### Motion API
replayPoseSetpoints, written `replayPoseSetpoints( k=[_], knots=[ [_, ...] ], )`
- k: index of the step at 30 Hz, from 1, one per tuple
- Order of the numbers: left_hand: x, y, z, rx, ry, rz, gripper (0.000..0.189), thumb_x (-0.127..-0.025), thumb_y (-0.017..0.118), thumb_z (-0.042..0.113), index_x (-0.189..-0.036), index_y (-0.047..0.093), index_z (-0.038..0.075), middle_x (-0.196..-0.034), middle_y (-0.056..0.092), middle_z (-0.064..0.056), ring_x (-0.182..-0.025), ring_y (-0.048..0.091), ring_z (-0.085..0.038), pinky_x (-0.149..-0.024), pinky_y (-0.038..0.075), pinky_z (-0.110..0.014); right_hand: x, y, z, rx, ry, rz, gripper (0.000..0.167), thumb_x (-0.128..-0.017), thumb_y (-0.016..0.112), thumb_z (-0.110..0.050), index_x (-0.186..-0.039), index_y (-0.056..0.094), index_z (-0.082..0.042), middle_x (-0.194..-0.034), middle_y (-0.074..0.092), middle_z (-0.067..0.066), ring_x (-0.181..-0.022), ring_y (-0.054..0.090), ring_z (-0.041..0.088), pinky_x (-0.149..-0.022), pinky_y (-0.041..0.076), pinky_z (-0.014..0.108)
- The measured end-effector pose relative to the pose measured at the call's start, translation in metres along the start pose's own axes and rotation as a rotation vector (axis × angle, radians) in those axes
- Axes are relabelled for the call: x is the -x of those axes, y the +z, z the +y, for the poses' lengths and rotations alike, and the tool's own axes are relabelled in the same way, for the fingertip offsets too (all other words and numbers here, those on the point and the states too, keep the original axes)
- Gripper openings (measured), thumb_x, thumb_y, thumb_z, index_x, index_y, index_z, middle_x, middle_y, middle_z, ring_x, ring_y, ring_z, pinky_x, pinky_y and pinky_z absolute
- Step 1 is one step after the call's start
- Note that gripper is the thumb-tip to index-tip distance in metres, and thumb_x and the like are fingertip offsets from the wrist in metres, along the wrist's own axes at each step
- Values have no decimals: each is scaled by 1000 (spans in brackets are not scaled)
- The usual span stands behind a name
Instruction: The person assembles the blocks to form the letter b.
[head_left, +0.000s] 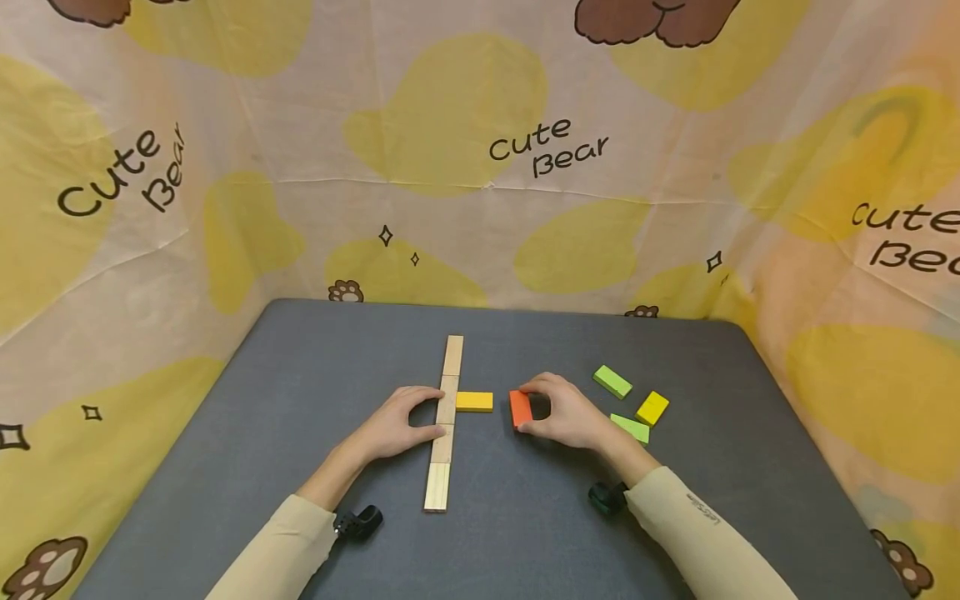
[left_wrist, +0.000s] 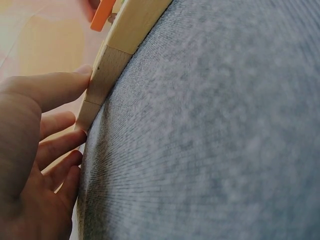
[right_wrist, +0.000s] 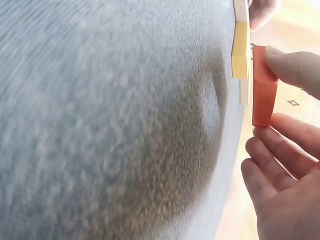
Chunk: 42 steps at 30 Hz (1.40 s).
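Several plain wooden blocks lie end to end in one straight row across the middle of the table. My left hand rests its thumb and fingertips against the row's left side, the fingers loosely spread. From the row's right side a yellow block sticks out at about a right angle, its end against the row. To the right of that, my right hand pinches an orange block between thumb and fingers. The right wrist view shows this orange block held above the table surface, apart from the yellow block.
Two green blocks and a second yellow block lie loose on the dark grey table, beyond the right hand. A printed cloth hangs around the table's back and sides.
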<state>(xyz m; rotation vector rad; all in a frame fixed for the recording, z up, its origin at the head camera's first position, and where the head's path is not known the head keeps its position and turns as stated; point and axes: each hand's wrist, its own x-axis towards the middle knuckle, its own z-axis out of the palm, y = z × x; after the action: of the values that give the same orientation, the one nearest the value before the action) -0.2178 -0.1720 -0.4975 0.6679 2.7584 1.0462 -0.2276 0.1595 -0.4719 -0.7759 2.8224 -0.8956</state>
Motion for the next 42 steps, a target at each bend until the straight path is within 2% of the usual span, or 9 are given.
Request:
replayPoseSetpoints(
  k=[28,35,42],
  knots=[
    [2,1,1,16,-6,4,61,-91,76,41,-142,59,13,-145,56,-8,-139,43,-33,-112,37,-56,-13,17,-8,9,-42,-83,54,-84,82,-30,-131,67,-7,-124,62,5,-117,56,24,-104,46,46],
    [2,2,-1,19,-10,1,61,-91,77,41,-142,59,14,-145,56,-7,-140,42,-32,-112,36,-56,-14,17,-6,25,-38,-115,55,-86,80,-31,-133,66,-7,-127,62,5,-119,54,25,-104,46,45],
    [1,1,-1,18,-19,3,61,-91,77,42,-143,59,15,-145,56,-7,-140,42,-31,-112,36,-56,-14,18,-5,28,-41,-113,54,-89,78,-30,-136,64,-8,-133,61,7,-125,52,27,-106,45,47]
  ],
)
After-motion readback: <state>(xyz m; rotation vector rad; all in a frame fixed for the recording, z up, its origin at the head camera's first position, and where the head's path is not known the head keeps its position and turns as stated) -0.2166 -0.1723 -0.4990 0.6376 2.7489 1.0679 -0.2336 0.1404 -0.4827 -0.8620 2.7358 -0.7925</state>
